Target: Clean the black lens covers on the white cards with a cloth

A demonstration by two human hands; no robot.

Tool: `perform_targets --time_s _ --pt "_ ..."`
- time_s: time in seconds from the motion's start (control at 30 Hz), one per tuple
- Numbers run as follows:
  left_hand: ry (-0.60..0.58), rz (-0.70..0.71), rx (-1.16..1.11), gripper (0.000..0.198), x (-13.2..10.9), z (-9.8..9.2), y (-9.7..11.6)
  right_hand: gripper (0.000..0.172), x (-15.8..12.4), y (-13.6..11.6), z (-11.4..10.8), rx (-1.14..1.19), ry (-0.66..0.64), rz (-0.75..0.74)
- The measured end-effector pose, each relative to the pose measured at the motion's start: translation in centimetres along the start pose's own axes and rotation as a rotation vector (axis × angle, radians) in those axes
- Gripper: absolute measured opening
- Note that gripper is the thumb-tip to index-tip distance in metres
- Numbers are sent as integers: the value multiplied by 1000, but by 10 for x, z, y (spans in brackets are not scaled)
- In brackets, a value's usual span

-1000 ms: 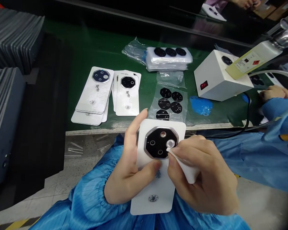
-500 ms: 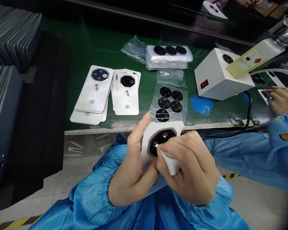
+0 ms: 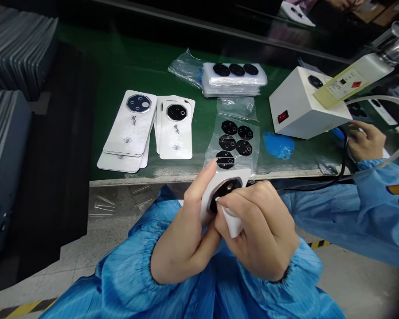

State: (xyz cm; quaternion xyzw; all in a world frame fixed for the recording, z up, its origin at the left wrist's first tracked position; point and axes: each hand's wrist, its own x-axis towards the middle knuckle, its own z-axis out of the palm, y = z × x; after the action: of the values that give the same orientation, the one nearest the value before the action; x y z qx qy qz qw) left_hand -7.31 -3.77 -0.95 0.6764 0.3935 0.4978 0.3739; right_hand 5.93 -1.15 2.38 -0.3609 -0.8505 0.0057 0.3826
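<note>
Wipe pinched in the right hand's fingers presses on the black octagonal camera plate of a white card, clasped by the left hand. Those right fingers now hide more plate than before. Just past the left fingertips lies a plastic bag of octagonal plates.

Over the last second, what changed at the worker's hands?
The left hand tilted the card further up and away, and the right hand followed, its wipe still pressed to the lens plate. Nothing was let go. The cards on the belt stayed put.
</note>
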Motion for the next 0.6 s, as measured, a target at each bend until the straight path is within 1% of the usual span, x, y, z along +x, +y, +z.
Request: perform_targets --time_s 0.27,0.37,0.43,0.5,0.6 --pt "7 20 78 84 -1 3 -1 10 -2 -3 4 -22 -8 73" --pt "20 13 71 83 -2 4 -3 10 -2 -2 4 25 -48 116" --pt "35 3 44 83 -3 4 -3 10 -1 -2 1 84 -92 152" --pt "69 -43 -1 83 -4 3 -1 10 0 -1 -7 187 -110 176" --pt "94 -130 -155 83 -3 0 5 20 2 1 -22 330 -85 165"
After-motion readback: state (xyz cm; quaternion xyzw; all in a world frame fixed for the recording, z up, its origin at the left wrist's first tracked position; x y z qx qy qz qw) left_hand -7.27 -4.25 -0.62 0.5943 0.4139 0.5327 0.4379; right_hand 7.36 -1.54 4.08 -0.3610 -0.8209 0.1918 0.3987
